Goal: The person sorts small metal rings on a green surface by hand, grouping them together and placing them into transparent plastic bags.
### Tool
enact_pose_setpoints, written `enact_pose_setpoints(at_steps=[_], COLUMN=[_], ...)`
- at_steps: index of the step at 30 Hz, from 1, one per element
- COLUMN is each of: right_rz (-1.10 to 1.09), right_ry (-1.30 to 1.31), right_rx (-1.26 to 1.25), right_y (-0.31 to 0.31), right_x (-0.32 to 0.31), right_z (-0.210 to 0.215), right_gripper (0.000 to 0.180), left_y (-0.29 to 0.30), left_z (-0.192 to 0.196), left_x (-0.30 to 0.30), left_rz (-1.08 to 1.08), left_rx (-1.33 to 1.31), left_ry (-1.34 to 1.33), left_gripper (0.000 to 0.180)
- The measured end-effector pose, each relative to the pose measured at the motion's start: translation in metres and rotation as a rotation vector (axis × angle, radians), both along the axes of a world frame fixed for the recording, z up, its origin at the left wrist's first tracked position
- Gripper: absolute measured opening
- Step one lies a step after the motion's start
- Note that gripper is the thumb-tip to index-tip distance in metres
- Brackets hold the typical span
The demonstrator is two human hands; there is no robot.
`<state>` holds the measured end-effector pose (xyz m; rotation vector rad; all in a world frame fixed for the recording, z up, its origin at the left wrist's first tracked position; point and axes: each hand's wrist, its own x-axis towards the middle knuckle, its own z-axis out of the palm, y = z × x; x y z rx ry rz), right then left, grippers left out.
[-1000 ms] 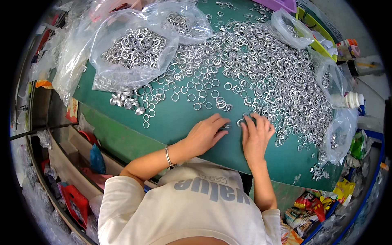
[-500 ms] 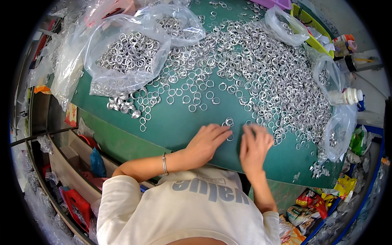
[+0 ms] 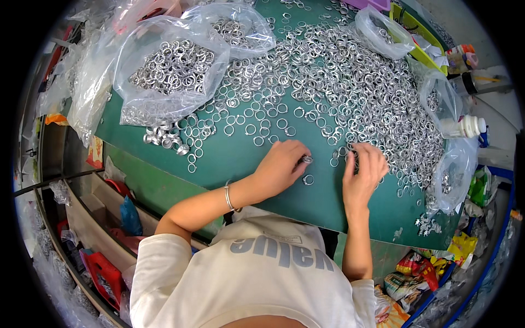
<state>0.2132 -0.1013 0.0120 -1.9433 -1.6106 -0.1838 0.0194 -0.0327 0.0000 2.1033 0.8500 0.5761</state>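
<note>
Silvery metal rings (image 3: 372, 98) lie in a broad, loose pile on a green table. My left hand (image 3: 281, 169), with a bracelet at the wrist, is closed with the fingertips pinched on a metal ring (image 3: 307, 159). Just below those fingertips a single ring (image 3: 308, 180) lies on the tabletop. My right hand (image 3: 365, 174) rests at the pile's near edge, thumb and fingers bent and apart over several rings. What lies under its fingertips is partly hidden. Between the hands, a ring (image 3: 334, 162) lies near the right thumb.
Clear plastic bags of rings stand at the far left (image 3: 172, 68) and along the right edge (image 3: 454, 169). Wider band rings (image 3: 167, 138) sit beside the left bag. A white bottle (image 3: 467, 127) lies at the right, a yellow-green basket (image 3: 421, 52) behind it. Compartments (image 3: 104, 210) are at lower left.
My right hand has moved right and away from me, onto the pile's edge. My left hand has shifted slightly farther away, now pinching a ring; one ring stays on the table below it.
</note>
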Motion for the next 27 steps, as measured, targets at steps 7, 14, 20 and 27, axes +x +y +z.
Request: enact_pose_setpoints(at_steps=[7,14,20,27], right_rz=[0.26,0.412,0.385,0.417], right_ry=[0.124,0.087,0.107,0.155], right_rx=[-0.171,-0.217,-0.22,-0.245], right_y=[-0.007,-0.001,-0.004,-0.01], right_x=[-0.022,-0.031,-0.027,-0.03], right_z=[0.006,-0.006,-0.005,0.003], right_gripper=[0.02,0.02,0.022,0.023], left_y=[0.006,-0.003,-0.018,-0.011], left_z=[0.01,0.01,0.012,0.009], left_x=[-0.019,-0.028,-0.027,-0.037], left_rz=[0.136,0.184,0.208,0.282], left_rx=[-0.429,-0.389,-0.374,-0.67], left_ry=[-0.145,-0.181,-0.239,-0.261], left_gripper=[0.012,0.011,0.014,0.027])
